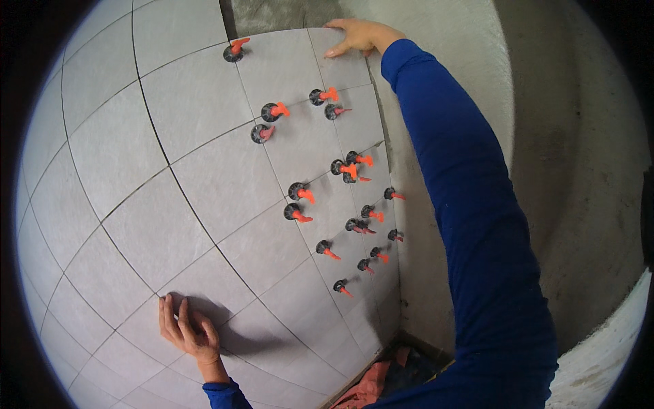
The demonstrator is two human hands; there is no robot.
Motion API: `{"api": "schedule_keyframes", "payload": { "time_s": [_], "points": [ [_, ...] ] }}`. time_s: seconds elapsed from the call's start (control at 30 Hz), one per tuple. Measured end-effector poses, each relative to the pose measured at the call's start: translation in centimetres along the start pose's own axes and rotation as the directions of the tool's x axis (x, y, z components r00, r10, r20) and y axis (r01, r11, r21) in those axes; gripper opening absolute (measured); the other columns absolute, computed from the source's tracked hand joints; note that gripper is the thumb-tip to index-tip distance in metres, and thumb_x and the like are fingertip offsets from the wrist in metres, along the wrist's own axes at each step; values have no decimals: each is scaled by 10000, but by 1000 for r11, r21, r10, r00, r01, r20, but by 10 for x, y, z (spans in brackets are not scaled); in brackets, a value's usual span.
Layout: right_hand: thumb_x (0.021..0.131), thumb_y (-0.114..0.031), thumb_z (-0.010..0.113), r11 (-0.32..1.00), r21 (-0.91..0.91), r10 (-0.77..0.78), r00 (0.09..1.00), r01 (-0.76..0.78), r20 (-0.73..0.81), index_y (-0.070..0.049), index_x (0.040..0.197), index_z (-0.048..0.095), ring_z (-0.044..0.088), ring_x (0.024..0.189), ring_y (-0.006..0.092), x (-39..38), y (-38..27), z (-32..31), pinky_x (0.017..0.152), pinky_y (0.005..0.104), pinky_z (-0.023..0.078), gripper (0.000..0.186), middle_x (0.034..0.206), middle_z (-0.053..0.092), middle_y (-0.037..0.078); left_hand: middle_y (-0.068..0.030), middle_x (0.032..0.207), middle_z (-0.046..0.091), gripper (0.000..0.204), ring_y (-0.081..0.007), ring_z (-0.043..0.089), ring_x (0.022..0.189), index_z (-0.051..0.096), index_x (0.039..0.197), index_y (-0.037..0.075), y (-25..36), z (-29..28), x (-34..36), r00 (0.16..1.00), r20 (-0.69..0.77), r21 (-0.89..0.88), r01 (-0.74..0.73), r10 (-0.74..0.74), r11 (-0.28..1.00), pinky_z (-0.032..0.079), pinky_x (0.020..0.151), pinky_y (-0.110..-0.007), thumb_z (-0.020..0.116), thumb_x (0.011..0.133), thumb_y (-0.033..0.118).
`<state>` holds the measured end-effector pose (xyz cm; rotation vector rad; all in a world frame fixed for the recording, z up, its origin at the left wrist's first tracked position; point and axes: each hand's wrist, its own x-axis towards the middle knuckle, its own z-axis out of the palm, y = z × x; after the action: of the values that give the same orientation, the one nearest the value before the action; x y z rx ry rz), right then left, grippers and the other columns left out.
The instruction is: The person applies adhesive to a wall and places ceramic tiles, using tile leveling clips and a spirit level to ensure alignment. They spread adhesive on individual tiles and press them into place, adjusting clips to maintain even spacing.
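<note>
My right hand [357, 37] is at the top, on the upper corner of a narrow grey tile [344, 65] beside the bare wall. Its thumb and forefinger are spread against the tile; the other fingers are partly hidden. Lower left, my left hand [187, 330] rests with fingers extended and slightly apart on the grey tiled wall [197, 204], holding nothing. Between the hands, tile levelling clips with black round bases and orange T-shaped handles sit along the joints, among them one clip [236, 50] at the top edge and another [274, 112] below it.
A rough cement wall [449, 41] meets the tiles at the right corner. Above the top tile row is bare cement [283, 15]. Crumpled reddish material [368, 385] and a dark object lie at the foot of the corner. A pale rough surface [606, 347] shows lower right.
</note>
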<state>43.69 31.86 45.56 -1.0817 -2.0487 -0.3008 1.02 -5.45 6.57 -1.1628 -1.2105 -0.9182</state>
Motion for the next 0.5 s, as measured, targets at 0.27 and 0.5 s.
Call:
{"api": "schedule_keyframes", "payload": {
  "time_s": [0.27,0.5],
  "points": [
    [818,-223,867,934,329,-155,988,140,17,-4,1416,532,705,942,216,19,37,-14,745,368,605,719,1134,698,147,-175,1428,604,350,-396,524,1362,708,1157,29,7,-1,7,1000,-17,-8,-5,5,1000,401,1123,-479,607,824,60],
    [891,-253,799,938,305,-81,960,165,-269,-87,1412,576,668,1156,250,-24,39,-41,888,370,599,590,1342,626,127,-201,1398,599,375,-407,517,1354,736,1128,53,0,-11,-2,995,42,-163,96,-90,982,388,1125,-506,659,774,147]
  ]
}}
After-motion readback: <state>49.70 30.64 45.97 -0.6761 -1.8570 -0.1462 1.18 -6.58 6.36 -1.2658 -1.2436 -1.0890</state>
